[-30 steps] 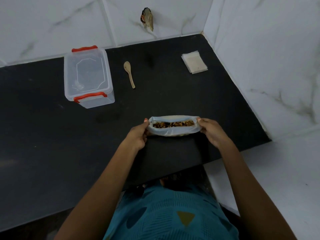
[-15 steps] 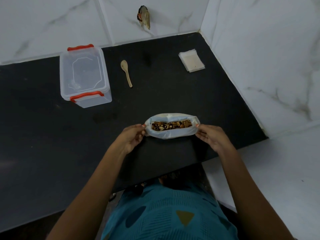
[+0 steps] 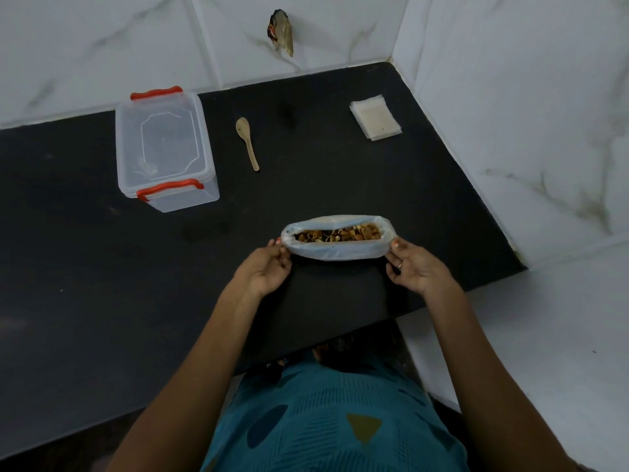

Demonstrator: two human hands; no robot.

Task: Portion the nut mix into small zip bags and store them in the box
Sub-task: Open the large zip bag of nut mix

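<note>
A white plastic bag of nut mix (image 3: 337, 250) sits on the black counter (image 3: 85, 284) near its front edge, its rim rolled down and its mouth wide, showing brown and orange nuts. My left hand (image 3: 263, 270) touches the bag's left end with its fingertips. My right hand (image 3: 417, 269) does the same at the right end, fingers loosely spread. A clear lidded box with red clips (image 3: 163, 149) stands at the back left. A wooden spoon (image 3: 247, 142) lies to the right of the box. A stack of small zip bags (image 3: 375, 120) lies at the back right.
White marble-patterned tiled walls close the counter at the back and on the right. A small dark object (image 3: 280, 32) hangs on the back wall. The counter's front edge runs diagonally just below my hands, with pale floor at the right.
The bag's mouth has widened and the nuts show more. My grip on the bag's ends has loosened to fingertip contact, and my hands sit slightly lower and farther apart.
</note>
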